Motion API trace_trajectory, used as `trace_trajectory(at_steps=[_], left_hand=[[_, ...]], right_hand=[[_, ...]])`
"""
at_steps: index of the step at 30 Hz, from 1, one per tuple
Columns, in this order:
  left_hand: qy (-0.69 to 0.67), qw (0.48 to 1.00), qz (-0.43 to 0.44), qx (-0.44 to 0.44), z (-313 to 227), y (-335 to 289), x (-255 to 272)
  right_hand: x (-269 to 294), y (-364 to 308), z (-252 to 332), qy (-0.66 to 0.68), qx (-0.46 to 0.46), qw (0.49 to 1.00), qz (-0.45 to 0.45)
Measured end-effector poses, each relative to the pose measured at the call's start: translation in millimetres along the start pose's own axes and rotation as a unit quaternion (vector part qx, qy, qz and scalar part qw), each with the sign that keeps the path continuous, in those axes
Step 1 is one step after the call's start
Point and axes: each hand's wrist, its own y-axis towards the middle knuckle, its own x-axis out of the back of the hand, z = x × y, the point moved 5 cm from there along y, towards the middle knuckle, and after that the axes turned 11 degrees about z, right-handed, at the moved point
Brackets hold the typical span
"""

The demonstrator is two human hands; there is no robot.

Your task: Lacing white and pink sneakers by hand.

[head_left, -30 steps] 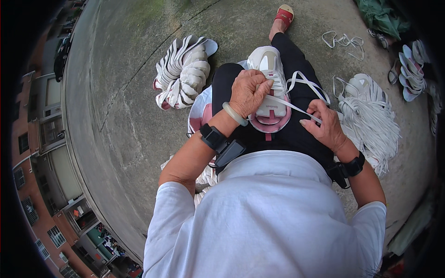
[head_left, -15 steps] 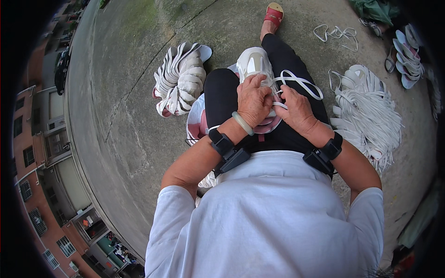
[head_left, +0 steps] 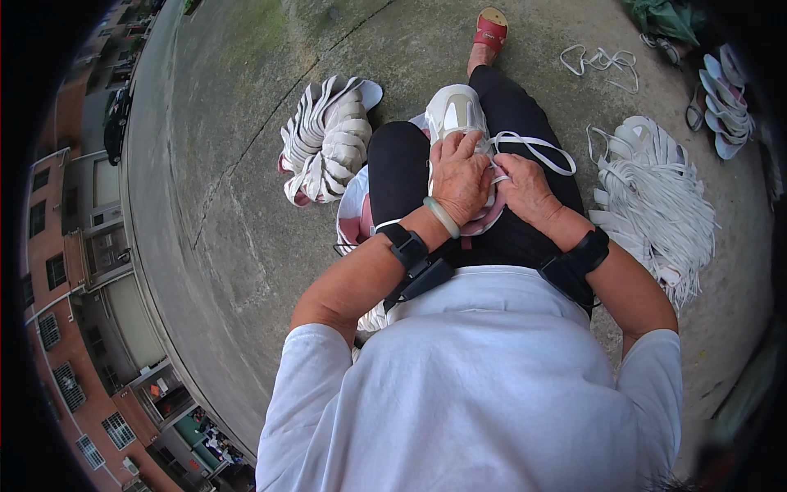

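A white and beige shoe upper (head_left: 447, 109) rests over my lap between my thighs, its toe pointing away from me. My left hand (head_left: 461, 179) lies across its lacing area, fingers bent and gripping the upper. Just to the right, my right hand (head_left: 529, 193) pinches a flat white shoelace (head_left: 548, 146), close to the left hand's fingertips. The lace's slack loops out over my right thigh. Pink lining shows under my hands, while the eyelets and the lace's end are mostly hidden by my fingers.
A curled stack of white uppers (head_left: 326, 143) lies on the concrete at left. At right is a pile of uppers with many white laces (head_left: 660, 205). Farther off are loose laces (head_left: 602, 61), more stacked shoe pieces (head_left: 725, 107) and a green bag (head_left: 666, 18).
My right hand has drawn slightly closer to the left at the lacing, and the lace loop has narrowed. The whole view has shifted a little.
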Motion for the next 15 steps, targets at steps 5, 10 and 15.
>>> trace_trajectory(at_steps=[5,10,15], left_hand=[[0.042,0.998,0.040,-0.023,-7,5,10],[0.013,0.992,0.098,-0.073,10,-18,53],[0.041,0.993,0.080,0.073,105,-118,101]], right_hand=[[4,-2,16,-0.026,-0.029,0.999,0.025],[7,-10,20,-0.062,-0.040,0.997,0.037],[9,-17,19,-0.091,-0.070,0.992,0.051]])
